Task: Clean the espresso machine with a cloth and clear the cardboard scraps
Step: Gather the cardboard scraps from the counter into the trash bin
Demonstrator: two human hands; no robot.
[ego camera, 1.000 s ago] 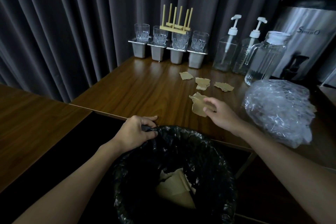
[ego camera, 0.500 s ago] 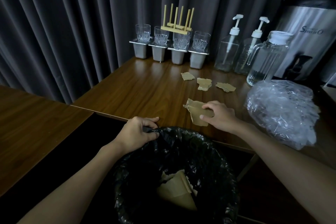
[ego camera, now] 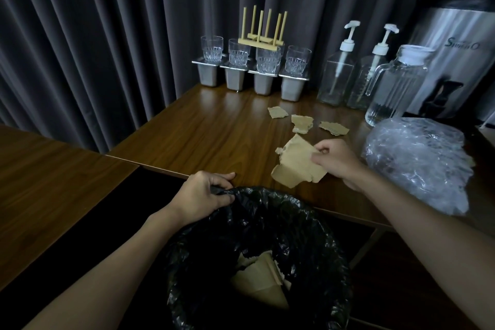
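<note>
1. Head view: our right hand [ego camera: 338, 161] pinches a large torn cardboard scrap [ego camera: 296, 166] by its right edge, the grip closed on it between thumb and fingers.
2. That scrap hangs over the worktop [ego camera: 214, 136] near its front edge; we cannot tell whether its lower corner touches the wood.
3. Our left hand [ego camera: 202, 193] curls its grip round the rim of the black bin liner [ego camera: 270, 197], just below the same edge.
4. More cardboard pieces [ego camera: 261, 285] lie inside the bin.
5. Farther back, three small scraps [ego camera: 302, 123] lie on the worktop in front of the pump bottles [ego camera: 337, 78] and the glass pitcher [ego camera: 396, 88].
6. A crumpled clear plastic bundle [ego camera: 417, 163] sits just right of our right hand.
</note>
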